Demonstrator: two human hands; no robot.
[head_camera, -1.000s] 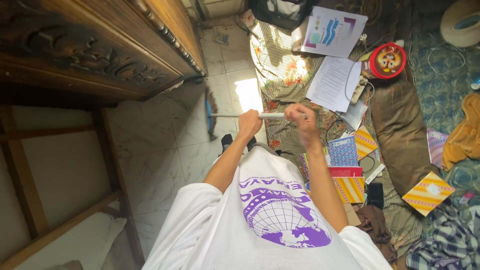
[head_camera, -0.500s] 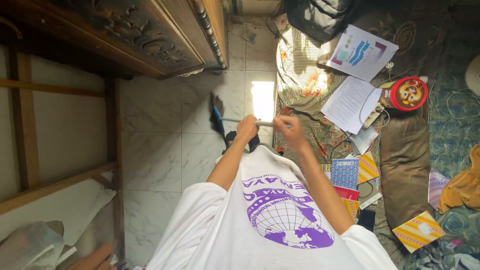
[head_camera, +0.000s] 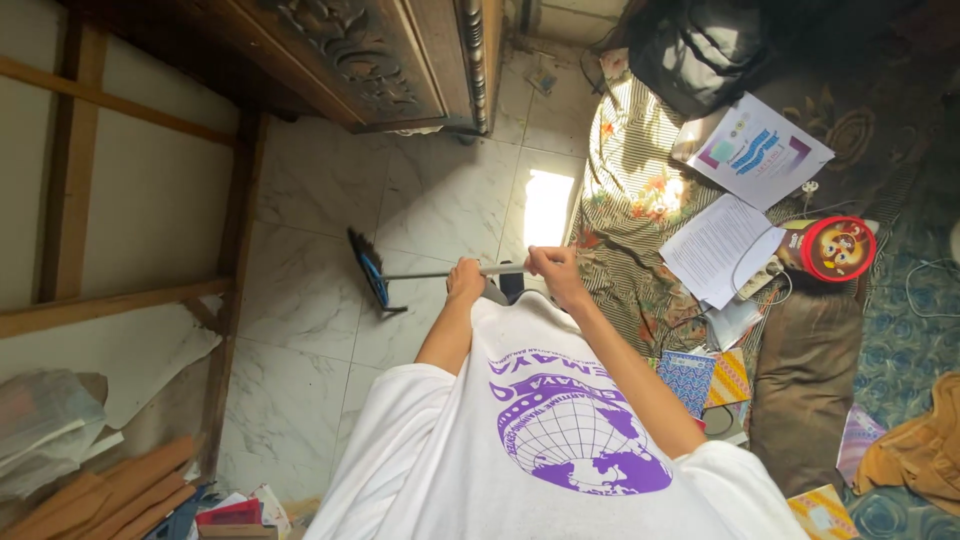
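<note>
Both hands grip 1 broom (head_camera: 372, 268) near the middle of the frame. The left hand (head_camera: 465, 279) has its fingers wrapped tight round the pale handle (head_camera: 440, 273). The right hand (head_camera: 553, 270) is closed round the same handle further toward the right of the frame, at its end. The handle runs almost level across the frame, from the hands toward the left. The broom's blue head with dark bristles rests on the marble floor (head_camera: 440, 190), left of centre, tilted along its length.

The person's white shirt (head_camera: 540, 450) with a purple globe print fills the lower middle. A carved wooden cabinet (head_camera: 370, 60) stands at the top, its lower edge near the floor tiles. A sunlit patch (head_camera: 548, 207) lies on the floor just above the right hand. To the right of the hands a patterned cloth (head_camera: 630, 200) covers the floor, with printed papers (head_camera: 720, 245) and a round red tin (head_camera: 838, 248) on it. A black bag (head_camera: 700, 55) sits at the upper right. Flat wooden pieces (head_camera: 110, 495) lie in the lower left corner.
</note>
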